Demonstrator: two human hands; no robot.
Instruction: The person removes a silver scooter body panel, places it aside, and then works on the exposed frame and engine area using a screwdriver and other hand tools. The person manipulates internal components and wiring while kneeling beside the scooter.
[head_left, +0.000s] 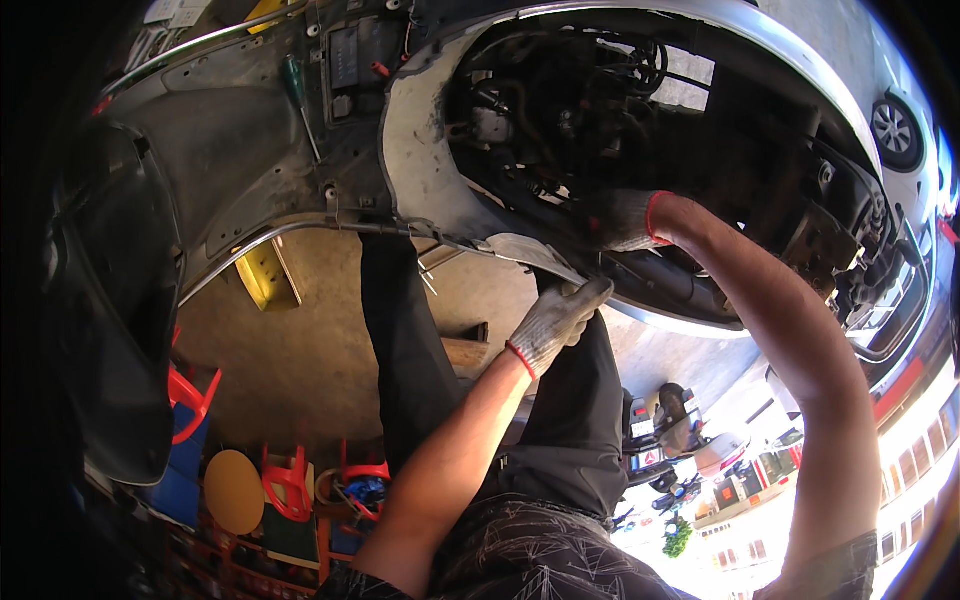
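A motor scooter's body lies across the upper view, with its underseat compartment and frame showing. My left hand (562, 322), in a white knit glove with a red cuff edge, grips the lower rim of the side body panel (427, 135), thumb on top. My right hand (626, 219), gloved alike, reaches into the dark opening above the engine parts (495, 124); its fingers are in shadow, and whatever they touch is hidden. A green-handled screwdriver (295, 86) lies on the grey floorboard beside the battery (346, 64).
Beneath the chrome side rail (262, 238) is a yellow tray (268, 276) on the concrete floor. Red plastic stools (289, 484) and a round tan tabletop (234, 491) stand lower left. Parked motorcycles (660, 442) are lower right, and a car wheel (894, 129) is upper right.
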